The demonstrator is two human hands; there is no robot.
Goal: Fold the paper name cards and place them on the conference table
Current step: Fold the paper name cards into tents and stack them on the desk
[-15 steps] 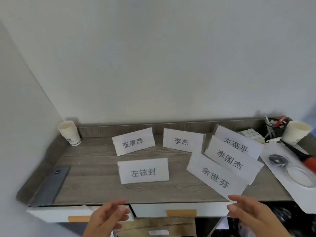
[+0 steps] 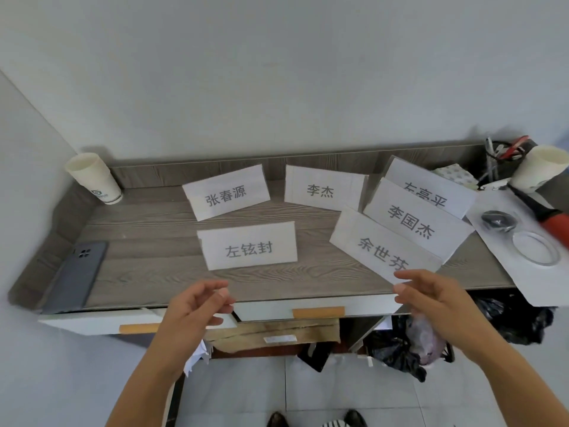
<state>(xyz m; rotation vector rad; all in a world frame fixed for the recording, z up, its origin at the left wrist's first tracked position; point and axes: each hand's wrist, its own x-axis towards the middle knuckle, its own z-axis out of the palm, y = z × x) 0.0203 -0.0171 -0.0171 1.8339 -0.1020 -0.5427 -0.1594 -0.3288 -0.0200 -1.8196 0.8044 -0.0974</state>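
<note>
I saw six paper name cards standing on the grey wood surface [image 2: 147,229]. At about eleven o'clock from the middle stood the card 张春源 [image 2: 226,192]. At twelve o'clock stood the card 李杰 [image 2: 323,188]. Near the middle, a bit toward seven o'clock, stood the card 左铉封 [image 2: 248,249]. On the three o'clock side three cards sat one in front of the other: 左亮平 [image 2: 431,186] at the back, I think, though its words were half hidden, then 李国杰 [image 2: 415,223], then 余世芬 [image 2: 381,248] in front. These three were crowded and overlapped.

The left hand [image 2: 197,306] hung at the front edge at six o'clock. Its fingers were loosely curled and held nothing. The right hand [image 2: 431,297] was at about four o'clock. Its fingers [image 2: 403,277] were spread loose, right at the bottom edge of the 余世芬 card. I could not tell if they touched it.

Other things were there too: a paper cup [image 2: 95,177] at ten o'clock, a phone [image 2: 77,275] at eight o'clock, and another paper cup [image 2: 538,167] at two o'clock.

I think all the folding was done and the step in hand was setting the cards in place. The next move, I guess, would be to pinch the front card softly and slide it away from the other two, so every name could be read. Paper tips easily, so it would need a light touch.
</note>
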